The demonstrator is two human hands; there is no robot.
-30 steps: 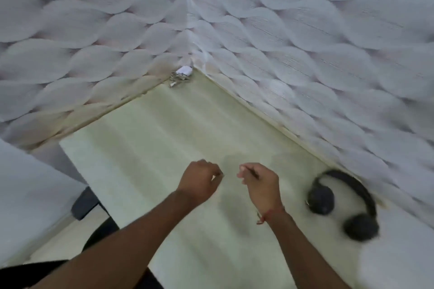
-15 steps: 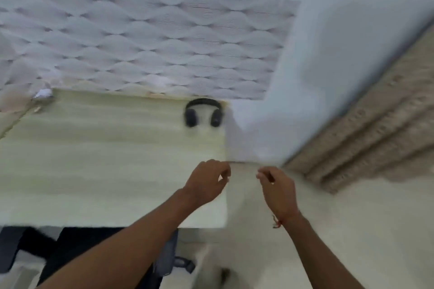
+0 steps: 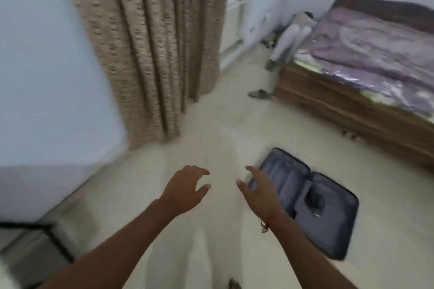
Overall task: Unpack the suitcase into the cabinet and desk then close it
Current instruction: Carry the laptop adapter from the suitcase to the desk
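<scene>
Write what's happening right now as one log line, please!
left hand: open, empty | right hand: open, empty | suitcase: open on floor

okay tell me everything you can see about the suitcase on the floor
The suitcase is dark grey-blue, apparently soft fabric, and lies fully open and flat on the pale floor, its two halves side by side and joined by a central hinge line. A darker edge runs round each half. The nearer half has a raised lining panel with something small and shiny in it, too blurred to identify. It sits short of the wooden bed. The right hand overlaps its left corner in view; contact is unclear.
</scene>
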